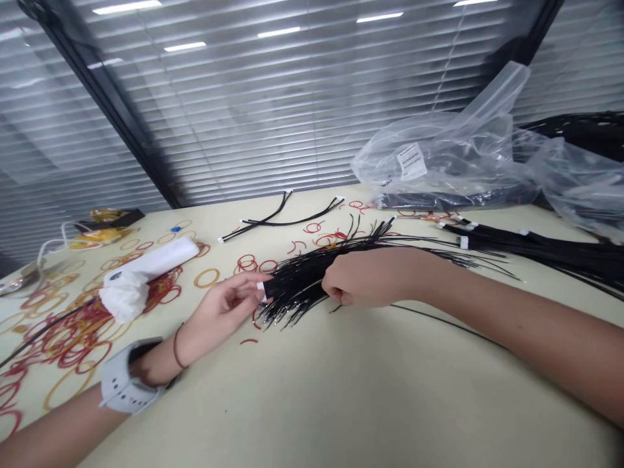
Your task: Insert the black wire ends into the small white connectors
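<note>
A thick bundle of thin black cables (302, 270) lies across the middle of the table, its loose ends fanned out. At its left end, my left hand (234, 300) pinches a small white connector (263, 292) between thumb and fingers. My right hand (353, 279) is closed over the middle of the bundle, fingers curled down by the cables; what lies inside its grip is hidden. One thin black cable (439, 320) runs right from beneath the right hand, passing under the forearm.
Red and yellow rubber bands (73, 338) are scattered at left, around a white crumpled tissue (124, 296) and a white oblong device (170, 255). Short black cables (292, 223) lie behind the bundle. Clear plastic bags (439, 149) and more black cables (550, 253) occupy the right.
</note>
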### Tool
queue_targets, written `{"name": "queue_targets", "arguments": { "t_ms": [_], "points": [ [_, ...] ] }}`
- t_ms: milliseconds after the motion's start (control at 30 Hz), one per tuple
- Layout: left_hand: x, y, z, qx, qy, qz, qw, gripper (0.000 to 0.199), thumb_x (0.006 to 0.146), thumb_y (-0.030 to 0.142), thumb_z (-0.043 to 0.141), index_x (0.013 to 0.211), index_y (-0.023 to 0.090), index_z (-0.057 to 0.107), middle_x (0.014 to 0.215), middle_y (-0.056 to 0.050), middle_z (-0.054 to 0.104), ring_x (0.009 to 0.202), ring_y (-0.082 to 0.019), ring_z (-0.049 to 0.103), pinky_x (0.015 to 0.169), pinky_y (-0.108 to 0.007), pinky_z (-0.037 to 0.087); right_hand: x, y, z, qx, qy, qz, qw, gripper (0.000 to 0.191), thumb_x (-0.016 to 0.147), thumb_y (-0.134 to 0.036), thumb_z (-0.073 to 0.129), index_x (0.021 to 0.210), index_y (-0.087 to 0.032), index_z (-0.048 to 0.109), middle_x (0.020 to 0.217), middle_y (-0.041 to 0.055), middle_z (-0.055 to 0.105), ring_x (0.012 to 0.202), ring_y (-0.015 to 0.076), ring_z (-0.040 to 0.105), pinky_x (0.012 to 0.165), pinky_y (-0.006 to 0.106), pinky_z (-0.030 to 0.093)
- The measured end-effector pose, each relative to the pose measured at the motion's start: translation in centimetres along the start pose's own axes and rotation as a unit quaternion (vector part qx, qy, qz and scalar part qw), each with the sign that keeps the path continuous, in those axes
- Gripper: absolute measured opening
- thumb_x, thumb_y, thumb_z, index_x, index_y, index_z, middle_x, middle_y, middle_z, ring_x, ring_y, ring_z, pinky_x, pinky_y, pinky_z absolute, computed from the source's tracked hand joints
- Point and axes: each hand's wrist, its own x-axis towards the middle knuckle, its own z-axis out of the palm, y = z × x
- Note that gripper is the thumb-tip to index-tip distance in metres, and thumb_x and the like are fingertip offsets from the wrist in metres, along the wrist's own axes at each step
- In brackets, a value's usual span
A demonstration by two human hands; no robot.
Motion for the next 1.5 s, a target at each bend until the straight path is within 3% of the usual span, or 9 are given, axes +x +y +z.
{"name": "queue_targets", "arguments": {
  "t_ms": [133, 333, 433, 567, 767, 967, 1167, 1367, 1500],
  "points": [
    [0.0, 0.1, 0.0, 0.003, 0.006, 0.007, 1.0, 0.024, 0.077, 0.024, 0.051, 0.099, 0.014, 0.053, 0.078, -0.004, 0.061, 0.071, -0.011, 0.055, 0.061, -0.019, 0.045, -0.2, -0.7, -0.2, -0.043, -0.119, -0.012, 0.992, 0.022, 0.054, 0.003, 0.049, 0.045, -0.015, 0.041, 0.046, -0.0042, 0.044, 0.035, 0.0038, 0.026, 0.033, 0.02, 0.017],
    [0.0, 0.1, 0.0, 0.008, -0.007, 0.016, 1.0, 0.024, 0.078, 0.024, 0.05, 0.099, 0.014, 0.053, 0.073, -0.003, 0.06, 0.069, -0.012, 0.056, 0.056, -0.019, 0.044, -0.1, -1.4, -0.1, -0.065, -0.154, -0.022, 0.986, 0.023, 0.058, -0.005, 0.048, 0.043, -0.015, 0.035, 0.041, -0.0035, 0.041, 0.032, 0.0059, 0.025, 0.031, 0.022, 0.016],
    [0.1, 0.1, 0.0, 0.013, -0.011, 0.013, 1.0, 0.024, 0.078, 0.025, 0.049, 0.1, 0.014, 0.052, 0.073, -0.003, 0.059, 0.069, -0.012, 0.056, 0.057, -0.019, 0.044, -0.2, -1.9, -0.3, -0.066, -0.123, -0.033, 0.99, 0.017, 0.063, -0.005, 0.045, 0.05, -0.016, 0.041, 0.048, -0.0022, 0.046, 0.035, 0.0069, 0.032, 0.033, 0.022, 0.021],
    [0.1, 0.1, -0.1, 0.008, -0.013, 0.018, 1.0, 0.025, 0.078, 0.024, 0.049, 0.101, 0.014, 0.052, 0.079, -0.005, 0.061, 0.073, -0.012, 0.056, 0.064, -0.021, 0.045, -0.2, -3.3, -0.3, -0.048, -0.001, -0.119, 0.992, 0.016, 0.065, 0.002, 0.041, 0.064, -0.014, 0.045, 0.062, 0.0011, 0.05, 0.048, 0.008, 0.037, 0.044, 0.022, 0.03],
    [0.0, 0.8, 0.0, -0.012, -0.013, 0.029, 0.999, 0.027, 0.071, 0.022, 0.056, 0.096, 0.014, 0.056, 0.075, -0.004, 0.062, 0.067, -0.012, 0.057, 0.059, -0.02, 0.047, 1.0, -5.7, 4.8, 0.054, 0.243, -0.202, 0.947, 0.013, 0.08, -0.008, 0.032, 0.084, -0.011, 0.043, 0.084, 0.0075, 0.05, 0.066, 0.0124, 0.04, 0.059, 0.025, 0.035],
    [0.1, 0.5, 0.0, -0.015, -0.013, -0.013, 1.0, 0.028, 0.077, 0.025, 0.051, 0.102, 0.014, 0.053, 0.074, -0.003, 0.06, 0.064, -0.01, 0.054, 0.054, -0.016, 0.044, 1.6, -5.8, 7.6, 0.073, 0.212, -0.182, 0.957, 0.02, 0.085, -0.011, 0.027, 0.085, -0.011, 0.047, 0.082, 0.0075, 0.051, 0.072, 0.0131, 0.043, 0.066, 0.026, 0.037],
    [0.2, 0.4, -0.1, -0.026, -0.02, -0.012, 0.999, 0.026, 0.079, 0.025, 0.05, 0.102, 0.014, 0.053, 0.081, -0.005, 0.063, 0.063, -0.009, 0.055, 0.055, -0.017, 0.046, 1.1, -5.5, 6.7, 0.126, 0.155, -0.254, 0.946, 0.046, 0.073, -0.057, 0.045, 0.087, -0.013, 0.054, 0.078, 0.0031, 0.051, 0.07, 0.0127, 0.045, 0.068, 0.026, 0.037],
    [0.2, 0.5, 0.0, -0.018, -0.005, -0.014, 1.0, 0.025, 0.077, 0.025, 0.053, 0.1, 0.014, 0.055, 0.084, -0.006, 0.064, 0.07, -0.011, 0.057, 0.058, -0.017, 0.046, 0.1, -6.7, 6.4, 0.03, 0.126, -0.279, 0.952, 0.011, 0.082, -0.015, 0.042, 0.076, -0.013, 0.051, 0.077, 0.0042, 0.049, 0.07, 0.0129, 0.041, 0.069, 0.026, 0.034],
    [0.2, 0.4, 0.0, -0.023, -0.001, -0.027, 0.999, 0.026, 0.076, 0.024, 0.054, 0.101, 0.014, 0.055, 0.081, -0.005, 0.064, 0.07, -0.01, 0.057, 0.06, -0.016, 0.045, 0.0, -7.0, 6.9, -0.003, 0.155, -0.235, 0.96, 0.012, 0.082, -0.012, 0.036, 0.08, -0.011, 0.048, 0.081, 0.0089, 0.048, 0.074, 0.016, 0.04, 0.067, 0.029, 0.033]
  ]
}}
